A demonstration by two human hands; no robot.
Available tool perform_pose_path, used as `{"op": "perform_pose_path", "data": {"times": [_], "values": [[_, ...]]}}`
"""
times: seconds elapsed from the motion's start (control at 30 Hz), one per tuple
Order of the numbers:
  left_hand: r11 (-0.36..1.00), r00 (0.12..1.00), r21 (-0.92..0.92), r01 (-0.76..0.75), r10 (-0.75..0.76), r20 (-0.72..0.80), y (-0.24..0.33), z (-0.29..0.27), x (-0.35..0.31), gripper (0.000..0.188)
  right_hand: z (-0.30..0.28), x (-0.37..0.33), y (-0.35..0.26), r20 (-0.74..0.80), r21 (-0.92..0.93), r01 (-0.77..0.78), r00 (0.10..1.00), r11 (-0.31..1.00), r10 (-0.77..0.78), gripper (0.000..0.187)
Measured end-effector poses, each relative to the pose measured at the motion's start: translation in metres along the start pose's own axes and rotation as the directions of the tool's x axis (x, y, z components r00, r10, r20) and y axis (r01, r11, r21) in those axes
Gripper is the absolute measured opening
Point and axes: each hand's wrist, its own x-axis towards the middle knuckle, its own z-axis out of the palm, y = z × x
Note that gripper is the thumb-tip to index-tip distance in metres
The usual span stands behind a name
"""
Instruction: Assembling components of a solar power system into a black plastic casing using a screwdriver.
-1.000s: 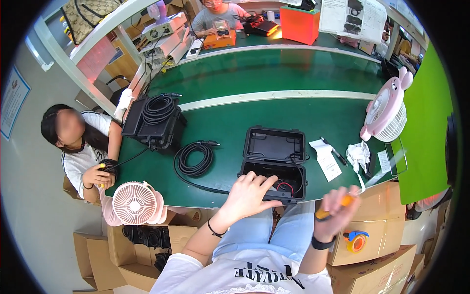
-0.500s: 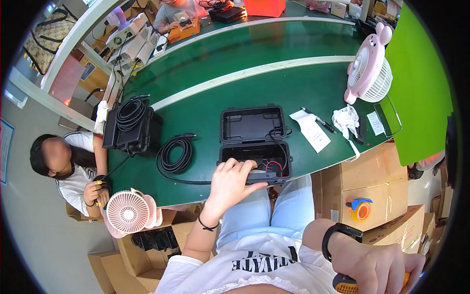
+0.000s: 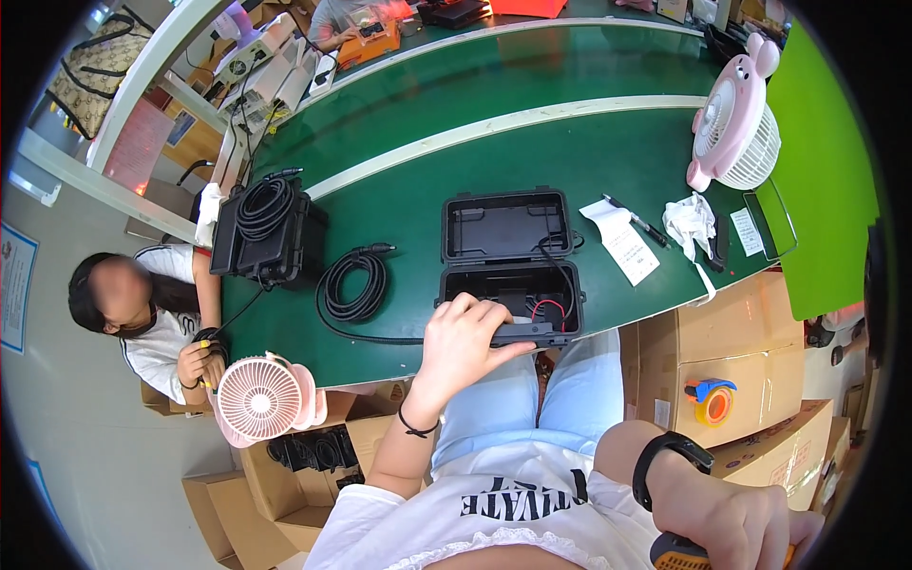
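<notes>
The hard black plastic case [image 3: 503, 230] stands open at the near edge of the green tabletop [image 3: 408, 214], its lid tipped back and a thin red wire [image 3: 548, 302] looping inside. The left hand [image 3: 459, 340] lies over its near rim, fingers bent, thumb stretched along the front; whether it pinches the wall cannot be told. The right hand [image 3: 736, 521] wraps around an orange-and-black tool [image 3: 679, 553] at lower right. A coiled black cable [image 3: 361, 312] lies left of the case.

The left hand [image 3: 463, 334] reaches forward, back upward, thumb spread rightward, while the right hand [image 3: 736, 518] curls its fingers tightly, low beside the body.
</notes>
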Motion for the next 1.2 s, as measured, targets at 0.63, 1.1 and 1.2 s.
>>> {"op": "perform_pose_path", "data": {"times": [0.63,1.1,1.2], "values": [[1.000,1.000,0.017,-0.008,0.008,-0.028,0.000,0.005,-0.001,0.042,0.004,-0.007,0.016,-0.070,-0.145,0.174,0.980,0.974,-0.186,0.027],[1.000,0.999,0.010,-0.013,0.013,-0.051,0.001,0.004,0.000,0.042,-0.007,-0.017,0.015,-0.004,-0.137,0.193,0.981,0.971,-0.196,0.015],[1.000,0.998,0.002,-0.011,0.011,-0.057,0.001,0.005,-0.001,0.042,-0.012,-0.019,0.015,-0.135,-0.247,0.395,0.890,0.885,-0.435,0.020]]}}
